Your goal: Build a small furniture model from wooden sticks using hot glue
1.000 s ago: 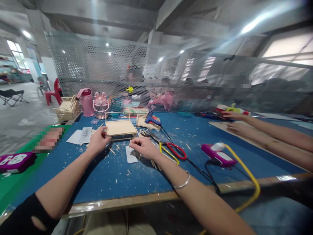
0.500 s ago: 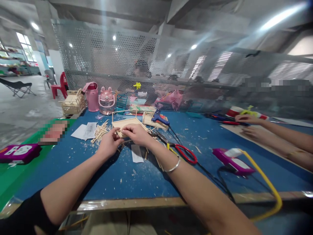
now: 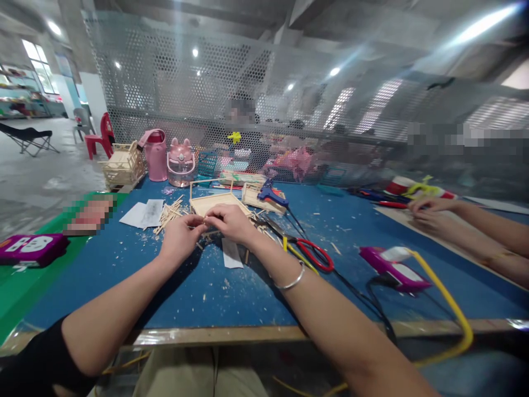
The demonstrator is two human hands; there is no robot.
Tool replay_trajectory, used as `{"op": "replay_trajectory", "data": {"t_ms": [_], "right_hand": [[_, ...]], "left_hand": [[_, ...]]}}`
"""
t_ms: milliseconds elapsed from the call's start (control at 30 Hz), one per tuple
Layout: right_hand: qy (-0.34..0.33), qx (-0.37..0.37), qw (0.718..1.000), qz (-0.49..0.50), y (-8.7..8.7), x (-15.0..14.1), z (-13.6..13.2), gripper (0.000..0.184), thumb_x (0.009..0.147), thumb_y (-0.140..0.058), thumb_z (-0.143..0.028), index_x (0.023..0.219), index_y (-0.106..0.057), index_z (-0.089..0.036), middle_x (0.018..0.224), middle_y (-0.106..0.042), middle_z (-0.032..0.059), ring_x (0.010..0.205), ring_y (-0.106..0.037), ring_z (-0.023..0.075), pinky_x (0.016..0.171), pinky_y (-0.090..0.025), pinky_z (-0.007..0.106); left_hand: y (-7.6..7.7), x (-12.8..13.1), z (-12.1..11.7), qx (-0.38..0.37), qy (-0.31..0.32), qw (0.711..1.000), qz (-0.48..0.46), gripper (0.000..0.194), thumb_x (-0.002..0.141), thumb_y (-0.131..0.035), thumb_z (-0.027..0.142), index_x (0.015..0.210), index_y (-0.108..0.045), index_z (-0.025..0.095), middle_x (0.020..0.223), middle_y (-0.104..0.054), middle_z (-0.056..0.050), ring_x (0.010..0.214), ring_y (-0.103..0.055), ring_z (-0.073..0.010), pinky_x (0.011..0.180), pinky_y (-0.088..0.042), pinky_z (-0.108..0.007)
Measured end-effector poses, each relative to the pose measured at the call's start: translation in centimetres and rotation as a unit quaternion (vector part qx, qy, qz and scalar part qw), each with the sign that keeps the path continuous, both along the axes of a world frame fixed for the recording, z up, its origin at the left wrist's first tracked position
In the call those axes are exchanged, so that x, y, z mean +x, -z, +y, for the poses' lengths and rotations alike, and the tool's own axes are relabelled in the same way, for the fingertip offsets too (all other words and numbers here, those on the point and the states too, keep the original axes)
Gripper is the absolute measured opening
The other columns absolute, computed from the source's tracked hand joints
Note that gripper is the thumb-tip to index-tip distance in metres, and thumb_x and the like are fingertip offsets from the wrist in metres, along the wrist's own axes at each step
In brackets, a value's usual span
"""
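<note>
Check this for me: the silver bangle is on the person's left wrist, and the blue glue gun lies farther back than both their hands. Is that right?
Not quite: the head view shows the silver bangle on the right wrist. The blue glue gun does lie farther back than the left hand and right hand.

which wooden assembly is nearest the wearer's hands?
The middle assembly, just beyond the left hand and partly hidden by the right hand. The boxy one by the pink flask and low one by the blue glue gun are farther.
</note>
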State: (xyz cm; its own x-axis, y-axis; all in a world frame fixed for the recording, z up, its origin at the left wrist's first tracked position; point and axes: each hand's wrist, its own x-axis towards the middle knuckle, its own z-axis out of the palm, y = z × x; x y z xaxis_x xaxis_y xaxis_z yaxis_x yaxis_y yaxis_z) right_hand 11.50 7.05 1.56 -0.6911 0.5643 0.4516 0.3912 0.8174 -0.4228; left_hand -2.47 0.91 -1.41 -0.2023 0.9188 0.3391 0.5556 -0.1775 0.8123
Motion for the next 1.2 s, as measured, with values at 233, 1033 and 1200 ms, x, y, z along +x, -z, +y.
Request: {"op": "replay_trajectory", "data": {"t_ms": [233, 1033, 1200], "right_hand": [[0.043, -0.047, 0.997, 0.048, 0.4, -0.2, -0.4, 0.013, 0.075, -0.059, -0.021, 0.068, -0.067, -0.013, 0.061, -0.06, 0.0001, 0.058, -0.048, 0.0082, 0.056, -0.033, 0.019], [0.125, -0.129, 0.957, -0.227, -1.4, 4.6, -3.6, 0.039, 0.075, -0.049, -0.02, 0.113, -0.05, -0.013, 0.072, -0.063, 0.0055, 0.062, -0.054, 0.0154, 0.054, -0.033, 0.024], [0.186, -0.114, 0.924, -0.315, 0.4, 3.5, -4.7, 0.027, 0.077, -0.048, -0.022, 0.102, -0.052, -0.012, 0.096, -0.064, 0.0166, 0.084, -0.06, 0.0254, 0.061, -0.036, 0.028]], "left_hand": [[-0.2, 0.5, -0.5, 0.025, -0.045, 0.996, 0.079, 0.018, 0.074, -0.056, 0.029, 0.077, -0.071, 0.019, 0.07, -0.07, -0.003, 0.063, -0.061, -0.0154, 0.06, -0.043, -0.025], [-0.5, -0.6, 1.0, -0.001, -0.086, 0.995, 0.042, 0.021, 0.069, -0.056, 0.034, 0.071, -0.07, 0.018, 0.069, -0.07, -0.003, 0.07, -0.063, -0.0183, 0.065, -0.045, -0.027], [-0.4, -0.5, 1.0, 0.019, -0.091, 0.993, 0.077, 0.024, 0.07, -0.053, 0.034, 0.07, -0.07, 0.017, 0.067, -0.069, -0.003, 0.065, -0.062, -0.0175, 0.064, -0.044, -0.026]]}}
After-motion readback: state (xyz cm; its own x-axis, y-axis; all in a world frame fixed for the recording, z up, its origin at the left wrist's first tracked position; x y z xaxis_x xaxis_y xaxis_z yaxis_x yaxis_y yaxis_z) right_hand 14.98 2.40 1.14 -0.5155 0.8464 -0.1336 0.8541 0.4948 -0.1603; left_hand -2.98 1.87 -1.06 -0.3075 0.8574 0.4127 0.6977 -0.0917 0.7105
